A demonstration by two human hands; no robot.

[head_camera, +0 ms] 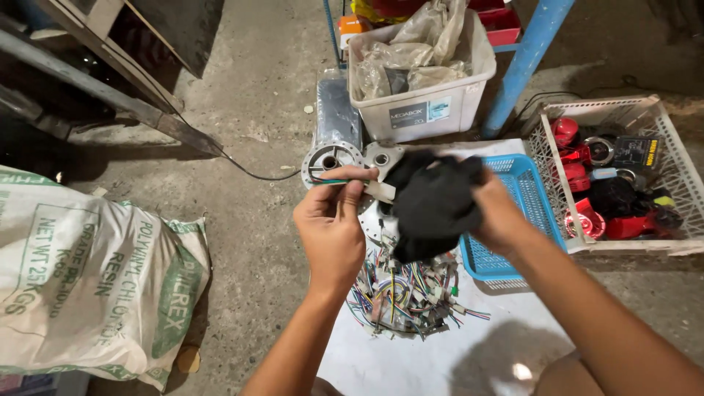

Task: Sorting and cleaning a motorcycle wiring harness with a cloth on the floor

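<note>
1. the left hand [331,224] pinches a thin bunch of wires [331,180] between thumb and fingers. the fingers are closed on it.
2. the wires lie flat, their long way going left to right — one end pokes out to the left past the hand, the other end runs right to a small white plug [380,191].
3. the right hand [499,213] grips a black part [433,204]. its fingers are wrapped tight around the part's right side.
4. the black part is held up in the air, over the far edge of a white sheet [411,359] on the floor. the plug sits just beside its left side.
5. under both hands, a pile of cut coloured wires [407,293] lies in the middle of the sheet.
6. a blue basket [524,183] rests on the sheet's right edge — a white crate [623,110] with red parts is beside it.
7. a white bin [440,103] of plastic bags stands past the far edge, near a grey metal motor [336,125].
8. a big white sack [88,279] lies well apart on the left.
</note>
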